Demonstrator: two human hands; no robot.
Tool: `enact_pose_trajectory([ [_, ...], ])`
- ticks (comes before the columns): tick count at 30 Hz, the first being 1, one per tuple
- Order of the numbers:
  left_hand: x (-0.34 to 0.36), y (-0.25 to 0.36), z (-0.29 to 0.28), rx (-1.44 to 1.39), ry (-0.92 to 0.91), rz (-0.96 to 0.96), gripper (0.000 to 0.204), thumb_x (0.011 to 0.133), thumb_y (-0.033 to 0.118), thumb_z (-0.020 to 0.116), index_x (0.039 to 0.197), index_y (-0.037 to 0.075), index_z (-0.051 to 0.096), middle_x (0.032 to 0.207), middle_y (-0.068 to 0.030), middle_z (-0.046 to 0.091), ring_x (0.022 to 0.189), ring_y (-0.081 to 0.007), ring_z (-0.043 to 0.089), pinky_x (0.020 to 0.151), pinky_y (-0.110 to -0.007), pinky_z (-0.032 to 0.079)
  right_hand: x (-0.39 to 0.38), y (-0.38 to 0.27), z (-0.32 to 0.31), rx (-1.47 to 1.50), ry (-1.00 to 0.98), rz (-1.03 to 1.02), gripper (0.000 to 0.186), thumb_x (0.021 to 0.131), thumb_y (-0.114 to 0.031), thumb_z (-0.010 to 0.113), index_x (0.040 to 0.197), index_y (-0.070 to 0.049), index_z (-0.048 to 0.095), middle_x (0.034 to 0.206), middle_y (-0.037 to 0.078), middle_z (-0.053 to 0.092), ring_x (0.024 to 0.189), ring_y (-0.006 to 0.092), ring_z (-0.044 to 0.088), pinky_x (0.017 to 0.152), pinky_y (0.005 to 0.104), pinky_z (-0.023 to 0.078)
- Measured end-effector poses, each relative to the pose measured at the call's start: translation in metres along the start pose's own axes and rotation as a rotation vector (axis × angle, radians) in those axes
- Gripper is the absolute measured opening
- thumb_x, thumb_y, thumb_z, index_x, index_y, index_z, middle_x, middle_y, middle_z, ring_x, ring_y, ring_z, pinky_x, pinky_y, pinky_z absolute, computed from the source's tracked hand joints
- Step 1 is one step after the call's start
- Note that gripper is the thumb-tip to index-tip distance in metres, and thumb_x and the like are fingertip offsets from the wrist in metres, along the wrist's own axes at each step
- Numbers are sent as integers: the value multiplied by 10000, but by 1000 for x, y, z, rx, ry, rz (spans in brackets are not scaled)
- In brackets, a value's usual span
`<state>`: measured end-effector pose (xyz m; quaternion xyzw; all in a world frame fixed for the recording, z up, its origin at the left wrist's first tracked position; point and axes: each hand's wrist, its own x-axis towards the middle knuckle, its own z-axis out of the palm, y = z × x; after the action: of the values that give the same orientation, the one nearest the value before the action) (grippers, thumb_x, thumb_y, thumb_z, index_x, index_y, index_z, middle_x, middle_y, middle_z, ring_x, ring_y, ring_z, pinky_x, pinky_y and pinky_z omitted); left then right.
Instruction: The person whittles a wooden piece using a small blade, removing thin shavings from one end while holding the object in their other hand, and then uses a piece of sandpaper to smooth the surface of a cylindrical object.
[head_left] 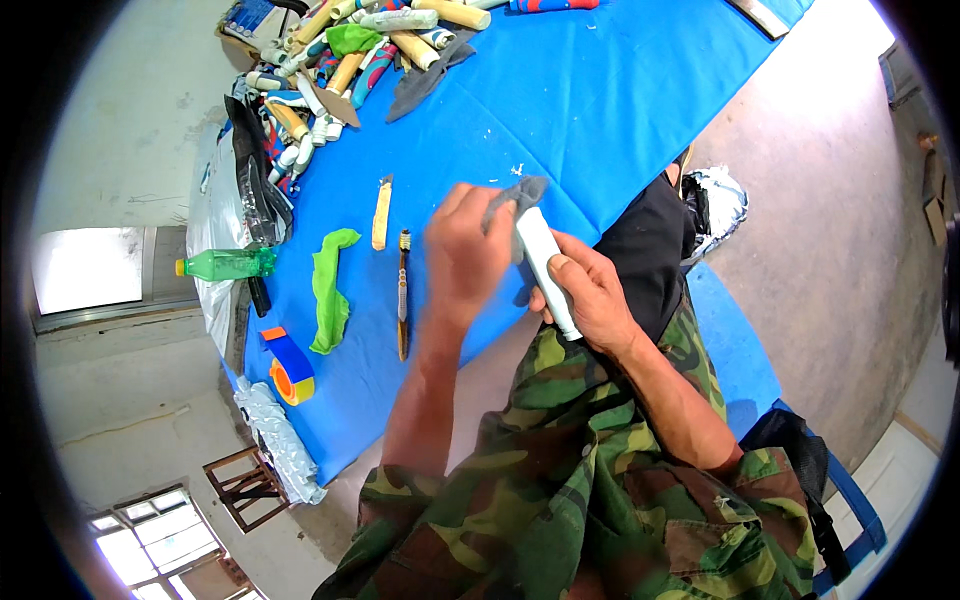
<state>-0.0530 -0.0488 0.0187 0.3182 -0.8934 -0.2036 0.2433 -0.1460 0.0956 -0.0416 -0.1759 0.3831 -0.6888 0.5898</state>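
Note:
My right hand [597, 297] grips a smooth white tube-shaped piece [541, 252], perhaps a plastic handle, slanting over my lap beside the table edge. At its upper end my left hand [462, 245], slightly blurred, is closed on a grey cloth [520, 196] that laps against the white piece. Left of that hand, a brown-handled toothbrush [403, 300] lies on the blue-covered table [470, 130]. Beyond it are a strip of bright green cloth [328, 290] and a short yellowish strip [381, 215].
A heap of white, cream and coloured handle-like pieces [375, 75] fills the far left of the table, with grey cloth beside it. Along the left edge are a green bottle [225, 264], a tape dispenser or roll [290, 370] and plastic wrapping [275, 430].

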Motion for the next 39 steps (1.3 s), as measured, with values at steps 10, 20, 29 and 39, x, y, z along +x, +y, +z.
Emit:
enact_pose_trajectory([
  [10, -39, 23, -18, -77, 53, -61, 143, 877, 72, 731, 1001, 5, 715, 906, -140, 671, 792, -297, 684, 694, -399, 541, 0, -9, 4, 328, 58, 21, 469, 1075, -248, 453, 1472, 1, 475, 1024, 68, 701, 694, 126, 653, 586, 268, 544],
  [20, -25, 21, 9, -125, -17, -36, 135, 897, 84, 716, 1011, 14, 697, 969, -140, 670, 851, -347, 677, 723, -420, 548, -1, -4, -6, 270, 22, 64, 426, 1086, -294, 500, 1396, -4, 525, 923, 58, 687, 639, 118, 676, 517, 238, 531],
  [29, -6, -6, 4, -59, 107, -2, 119, 877, 80, 718, 978, 16, 710, 935, -142, 677, 834, -344, 673, 695, -408, 545, -3, -8, 0, 232, -29, 97, 465, 1093, -321, 462, 1430, -5, 514, 768, 93, 671, 563, 129, 632, 474, 243, 493],
  [39, -54, 43, -6, -157, -86, 87, 201, 851, 33, 745, 1046, 24, 702, 953, -123, 661, 822, -302, 691, 666, -395, 550, 2, -1, -7, 384, -13, 94, 412, 1097, -284, 408, 1395, -28, 530, 1022, 66, 687, 689, 135, 668, 546, 268, 538],
])
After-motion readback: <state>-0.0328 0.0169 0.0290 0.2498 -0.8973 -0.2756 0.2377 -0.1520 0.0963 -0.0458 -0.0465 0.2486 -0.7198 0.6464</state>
